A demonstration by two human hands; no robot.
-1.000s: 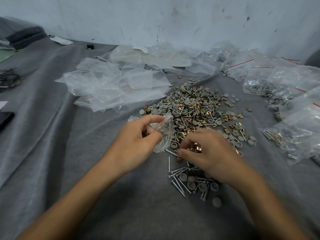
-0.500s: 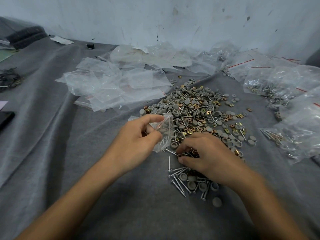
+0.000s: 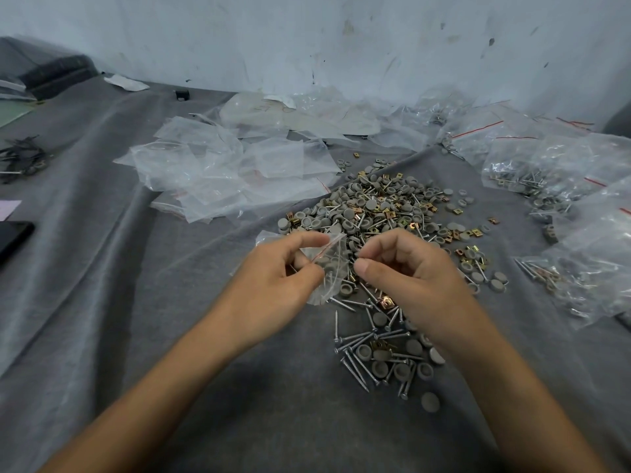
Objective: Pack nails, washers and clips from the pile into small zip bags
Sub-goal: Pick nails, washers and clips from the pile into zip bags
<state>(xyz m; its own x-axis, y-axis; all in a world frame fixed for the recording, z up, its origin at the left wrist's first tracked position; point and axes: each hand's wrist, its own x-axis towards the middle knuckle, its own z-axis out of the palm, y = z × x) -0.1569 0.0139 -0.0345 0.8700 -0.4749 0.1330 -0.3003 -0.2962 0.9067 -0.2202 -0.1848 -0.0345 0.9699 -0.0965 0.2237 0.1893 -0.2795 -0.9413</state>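
Right now my left hand (image 3: 273, 281) pinches a small clear plastic zip bag with a thin red line along its mouth (image 3: 329, 268), thumb and forefinger curled onto its top edge. A few thin silver nails show through the film. My right hand (image 3: 409, 278) sits just beside the bag's mouth at centre frame, fingers curled and thumb tip close to the forefinger. I cannot tell whether anything is held between them.

Just above both hands lies the big pile of grey round washers, silver nails and brass-coloured square clips (image 3: 375, 213), all mixed together. A smaller scatter of nails and grey washers (image 3: 379, 356) lies below my right wrist, partly hidden by that forearm.

Everything rests on a wrinkled grey cloth (image 3: 170, 353), which runs back to a scuffed whitish wall (image 3: 307, 39).

Left of the pile, toward upper centre, a heap of empty clear plastic bags (image 3: 222, 172) lies flat and overlapping. Along the right edge, filled clear bags with red strips (image 3: 546, 165) hold the same hardware. At the far left edge sits a flat black phone-like slab (image 3: 13, 237), and above it a tangle of thin black pieces (image 3: 24, 158).
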